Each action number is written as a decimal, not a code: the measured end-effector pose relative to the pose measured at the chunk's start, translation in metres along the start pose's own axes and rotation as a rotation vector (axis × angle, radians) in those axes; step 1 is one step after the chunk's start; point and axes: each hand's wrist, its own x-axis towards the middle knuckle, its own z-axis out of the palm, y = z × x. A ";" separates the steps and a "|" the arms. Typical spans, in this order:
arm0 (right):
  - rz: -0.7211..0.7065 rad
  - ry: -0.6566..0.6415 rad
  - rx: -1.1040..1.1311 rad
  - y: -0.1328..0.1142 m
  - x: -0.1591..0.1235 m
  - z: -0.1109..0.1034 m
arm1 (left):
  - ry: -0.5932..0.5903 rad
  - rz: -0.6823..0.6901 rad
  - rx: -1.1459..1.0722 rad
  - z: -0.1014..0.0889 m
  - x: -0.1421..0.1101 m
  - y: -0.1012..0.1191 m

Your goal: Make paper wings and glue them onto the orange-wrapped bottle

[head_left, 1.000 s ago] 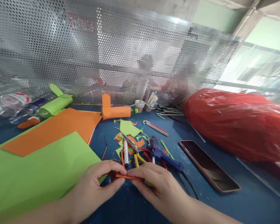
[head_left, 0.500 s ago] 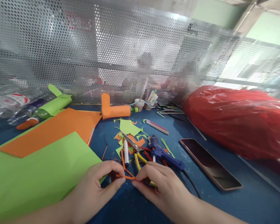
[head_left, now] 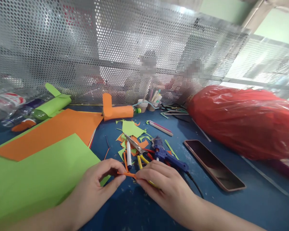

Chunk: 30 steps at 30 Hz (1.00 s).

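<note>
My left hand [head_left: 100,186] and my right hand [head_left: 160,186] meet low in the middle, just above the blue table [head_left: 231,205]. Both pinch a thin orange paper strip [head_left: 127,174] between thumb and fingertips, one hand at each end. Just beyond my fingers lie scissors [head_left: 136,146], a white pen [head_left: 129,154] and a blue glue gun [head_left: 168,157] among orange and green paper scraps [head_left: 132,130].
A green paper sheet [head_left: 38,179] and an orange sheet [head_left: 55,130] cover the left side. A phone [head_left: 213,164] lies to the right, with a red plastic bag [head_left: 245,120] behind it. Paper-wrapped bottles [head_left: 118,110] and cups stand along the perforated metal screen [head_left: 110,54].
My hands have drawn closer together, and the orange strip between them looks shorter and folded. The view has shifted slightly.
</note>
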 end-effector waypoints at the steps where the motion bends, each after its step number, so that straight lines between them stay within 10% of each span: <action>1: -0.008 -0.004 0.004 0.000 0.000 0.000 | 0.010 0.005 0.017 0.000 0.000 0.000; 17: 0.291 -0.146 -0.778 0.026 -0.006 -0.047 | 0.120 -0.072 0.044 -0.001 0.002 -0.004; 30: 0.430 -0.539 -0.543 0.059 -0.005 -0.079 | 0.176 -0.089 0.008 0.002 0.002 -0.004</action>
